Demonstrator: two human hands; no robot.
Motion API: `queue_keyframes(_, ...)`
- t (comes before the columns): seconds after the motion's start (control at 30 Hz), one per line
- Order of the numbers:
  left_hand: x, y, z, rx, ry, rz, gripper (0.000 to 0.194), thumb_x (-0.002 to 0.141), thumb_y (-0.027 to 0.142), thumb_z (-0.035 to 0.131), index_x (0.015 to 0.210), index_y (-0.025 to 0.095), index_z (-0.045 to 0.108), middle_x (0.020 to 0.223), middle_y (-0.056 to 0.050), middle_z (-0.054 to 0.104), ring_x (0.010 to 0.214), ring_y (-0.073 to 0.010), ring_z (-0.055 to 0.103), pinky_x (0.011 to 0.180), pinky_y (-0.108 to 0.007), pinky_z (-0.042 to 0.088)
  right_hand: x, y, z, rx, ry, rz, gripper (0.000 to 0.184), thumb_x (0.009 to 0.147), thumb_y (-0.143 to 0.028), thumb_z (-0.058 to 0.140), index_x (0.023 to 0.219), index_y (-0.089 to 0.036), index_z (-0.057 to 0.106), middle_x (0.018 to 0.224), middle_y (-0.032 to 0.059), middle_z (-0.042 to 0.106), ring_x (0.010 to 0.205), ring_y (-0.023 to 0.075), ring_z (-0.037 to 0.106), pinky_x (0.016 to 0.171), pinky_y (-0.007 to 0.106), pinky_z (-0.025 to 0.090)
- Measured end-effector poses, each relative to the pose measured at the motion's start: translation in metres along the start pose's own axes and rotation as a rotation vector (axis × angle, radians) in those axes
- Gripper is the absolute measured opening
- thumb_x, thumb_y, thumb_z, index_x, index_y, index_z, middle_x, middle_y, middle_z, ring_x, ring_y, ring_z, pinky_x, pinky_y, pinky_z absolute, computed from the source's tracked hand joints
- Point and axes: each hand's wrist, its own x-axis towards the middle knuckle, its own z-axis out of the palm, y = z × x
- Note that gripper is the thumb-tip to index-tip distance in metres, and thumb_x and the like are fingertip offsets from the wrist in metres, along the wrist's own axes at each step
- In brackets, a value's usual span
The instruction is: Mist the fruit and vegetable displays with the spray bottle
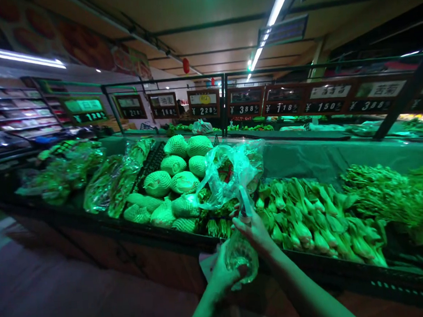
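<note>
A clear spray bottle (243, 254) is held between my two hands, over the front edge of the vegetable counter. My left hand (221, 269) wraps around the lower body of the bottle. Higher up, my right hand (250, 228) is closed at the neck, just below the pale spray head (245, 202), which points away from me. Beyond the spray head lies a clear plastic bag (217, 196), crumpled over greens and something red. Some bundled green stems (218, 227) show beneath the bag. Pak choi (304, 215) lies in a heap right of my hands.
Cabbages in foam nets (173, 182) are stacked left of the bag. Farther left are bagged leafy vegetables (107, 184); leafy greens (389, 190) fill the far right. Price signs (246, 104) hang on a black rail (163, 79) behind. The counter's dark front edge (144, 228) runs before me.
</note>
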Motion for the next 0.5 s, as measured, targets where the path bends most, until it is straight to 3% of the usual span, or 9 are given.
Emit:
queue_keyframes(0.1,-0.011,-0.022,-0.035,-0.026,0.046,-0.024,0.118,0.053,0.075,0.092,0.145,0.018,0.043,0.146,-0.026,0.059,0.136,-0.0444,0.058,0.112,-0.052,0.049,0.002,0.022,0.03,-0.013,-0.133,0.029,0.033,0.076,-0.042,0.078,0.101,-0.025,0.066,0.089,0.0006,0.073,0.075,0.021,0.065,0.069,0.033,0.055)
queue_keyframes(0.2,-0.022,-0.038,-0.054,-0.064,0.051,-0.069,0.109,0.054,0.071,0.094,0.14,0.02,0.05,0.14,-0.023,0.064,0.134,-0.0446,0.06,0.112,-0.053,0.049,-0.002,0.04,0.048,-0.041,-0.171,0.099,0.031,0.076,-0.038,0.078,0.101,-0.025,0.064,0.089,-0.0003,0.073,0.074,0.0198,0.065,0.069,0.032,0.055)
queue_keyframes(0.27,-0.029,-0.042,-0.053,-0.092,0.064,-0.077,0.107,0.055,0.072,0.093,0.139,0.02,0.052,0.136,-0.023,0.067,0.133,-0.0441,0.061,0.112,-0.053,0.049,-0.007,0.047,0.05,-0.024,-0.157,0.155,0.033,0.076,-0.038,0.079,0.102,-0.025,0.064,0.091,0.0001,0.073,0.074,0.0198,0.066,0.069,0.032,0.056)
queue_keyframes(0.37,-0.033,-0.041,-0.041,-0.13,0.081,-0.083,0.108,0.056,0.07,0.094,0.141,0.02,0.05,0.142,-0.022,0.064,0.137,-0.0418,0.059,0.114,-0.05,0.047,-0.017,0.054,0.039,0.067,-0.038,0.203,0.042,0.075,-0.045,0.081,0.107,-0.024,0.064,0.093,0.0017,0.074,0.073,0.0199,0.067,0.067,0.033,0.057)
queue_keyframes(0.5,-0.03,-0.044,-0.02,-0.124,-0.112,-0.186,0.104,0.06,0.065,0.095,0.14,0.019,0.049,0.143,-0.021,0.064,0.137,-0.0394,0.059,0.115,-0.05,0.045,-0.039,0.064,0.005,0.103,0.2,0.199,0.052,0.075,-0.052,0.084,0.112,-0.023,0.064,0.097,0.0047,0.074,0.073,0.021,0.07,0.067,0.035,0.06)
